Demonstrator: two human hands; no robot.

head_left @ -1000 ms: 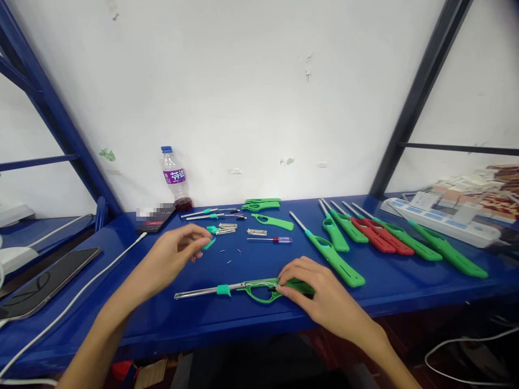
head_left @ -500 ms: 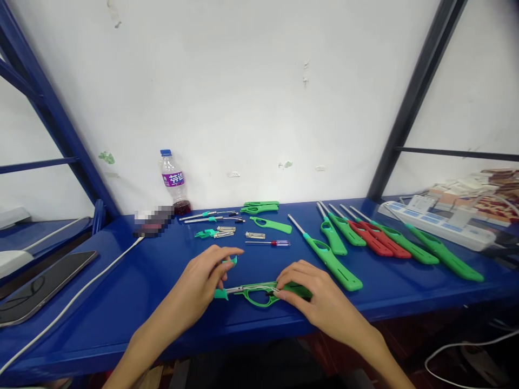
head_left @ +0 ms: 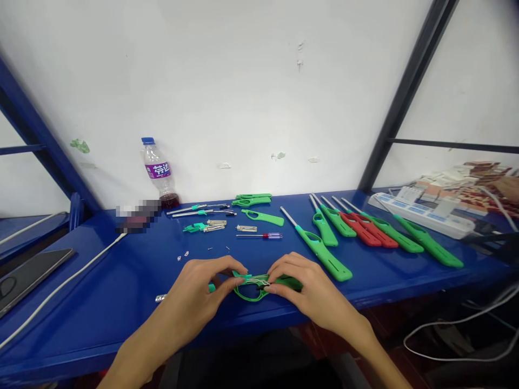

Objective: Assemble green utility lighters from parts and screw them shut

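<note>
A green lighter shell (head_left: 248, 296) lies open near the table's front edge, its inner parts showing. My left hand (head_left: 211, 283) pinches a small teal plastic piece (head_left: 240, 276), probably a trigger, against the shell near its finger loop. The lighter's metal tube (head_left: 160, 297) sticks out to the left behind that hand. With thumb and fingers, my right hand (head_left: 298, 281) grips the shell's handle end and touches a thin wire and a black part (head_left: 260, 288). Behind the hands are a screwdriver (head_left: 261, 236), teal triggers (head_left: 195, 228), clear fuel tanks (head_left: 214, 226) and a loose green shell half (head_left: 265, 218).
Several long lighters, green and red (head_left: 360, 229), lie in a row on the right beside a white power strip (head_left: 425, 215). A drink bottle (head_left: 160, 175) stands by the wall. Tiny screws (head_left: 227, 249) lie behind my left hand; a phone (head_left: 34, 278) is far left.
My left hand has brought the teal piece down and right onto the shell beside my right hand. The right hand keeps its grip. The camera view has shifted slightly.
</note>
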